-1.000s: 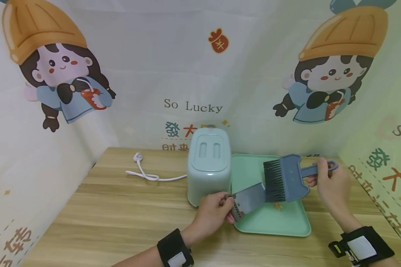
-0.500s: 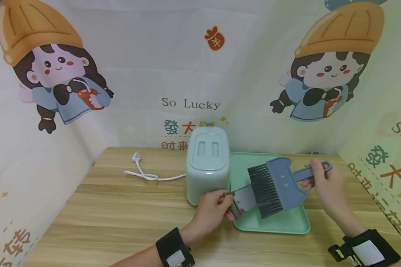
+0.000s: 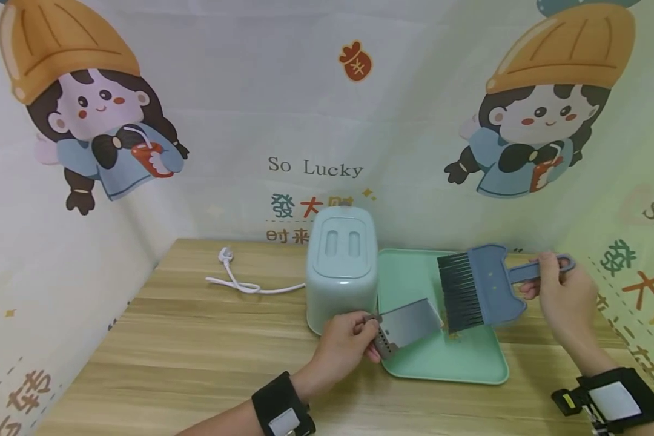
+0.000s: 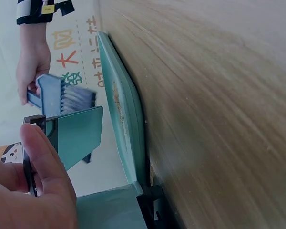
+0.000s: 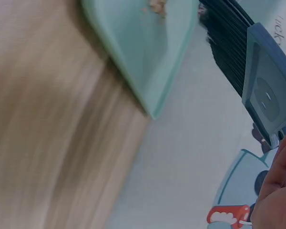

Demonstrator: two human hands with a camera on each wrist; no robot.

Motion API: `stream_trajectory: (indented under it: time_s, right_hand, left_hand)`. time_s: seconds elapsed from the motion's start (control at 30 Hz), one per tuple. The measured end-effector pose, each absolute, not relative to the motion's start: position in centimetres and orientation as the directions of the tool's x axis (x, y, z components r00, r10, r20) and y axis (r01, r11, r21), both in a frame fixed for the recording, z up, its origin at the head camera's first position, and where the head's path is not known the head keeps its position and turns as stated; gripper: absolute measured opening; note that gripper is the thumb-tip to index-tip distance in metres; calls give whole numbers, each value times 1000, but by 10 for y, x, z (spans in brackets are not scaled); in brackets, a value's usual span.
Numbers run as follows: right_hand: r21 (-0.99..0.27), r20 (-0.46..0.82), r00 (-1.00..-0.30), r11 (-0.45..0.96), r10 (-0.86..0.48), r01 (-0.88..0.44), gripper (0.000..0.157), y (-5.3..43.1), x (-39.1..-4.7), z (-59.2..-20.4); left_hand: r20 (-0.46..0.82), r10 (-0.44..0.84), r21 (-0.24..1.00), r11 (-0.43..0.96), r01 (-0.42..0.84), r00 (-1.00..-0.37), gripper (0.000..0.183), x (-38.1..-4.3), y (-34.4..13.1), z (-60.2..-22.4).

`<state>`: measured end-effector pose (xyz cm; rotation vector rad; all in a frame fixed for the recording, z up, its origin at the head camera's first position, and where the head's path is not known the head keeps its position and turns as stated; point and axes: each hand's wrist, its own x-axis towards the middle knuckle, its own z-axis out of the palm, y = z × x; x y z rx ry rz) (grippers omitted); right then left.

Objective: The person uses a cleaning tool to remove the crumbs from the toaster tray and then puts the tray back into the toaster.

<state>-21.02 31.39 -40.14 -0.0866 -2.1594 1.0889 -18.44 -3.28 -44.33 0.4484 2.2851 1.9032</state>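
Observation:
My left hand (image 3: 349, 342) pinches the perforated end of a flat metal crumb tray (image 3: 411, 324), holding it tilted over the mint-green tray (image 3: 441, 366). In my right hand (image 3: 567, 303) is the handle of a blue-grey brush (image 3: 496, 284) with long black bristles. The bristle tips hang just right of the crumb tray's far edge, apart from it. Brown crumbs (image 3: 454, 335) lie on the green tray below the bristles. In the left wrist view the crumb tray (image 4: 78, 136) mirrors the green. The right wrist view shows the brush (image 5: 269, 90) close up, with part of the hand cut off.
A mint toaster (image 3: 342, 272) stands directly left of the green tray, close to my left hand. Its white power cord (image 3: 256, 289) and plug (image 3: 226, 254) lie on the wooden table (image 3: 196, 357) to the left. A printed cloth (image 3: 240, 109) hangs behind and at both sides.
The brush swept left and down across the crumb tray, covering most of it, then came back to the right, off its edge. My left hand and the crumb tray stay nearly in place.

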Motion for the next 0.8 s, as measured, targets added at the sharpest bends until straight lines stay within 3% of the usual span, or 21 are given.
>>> stream_trajectory:
  time_s: [0.2,0.6,0.8]
  right_hand:
    - [-763,568,-717,584,404,-275,41,298,-222,-390]
    - [-661,665,-708,629,239,-409,30,295,-215,-403]
    - [-641,686,-678,662,265,-390,30,303,-216,-397]
  left_hand:
    - [78,311,972,189,142,-947,17,-183,-32,-442]
    - [128,301,960,202,194,-945,16,-187,-30,-442]
    - [122,292,961,203,186,-949,15,-190,-29,-444]
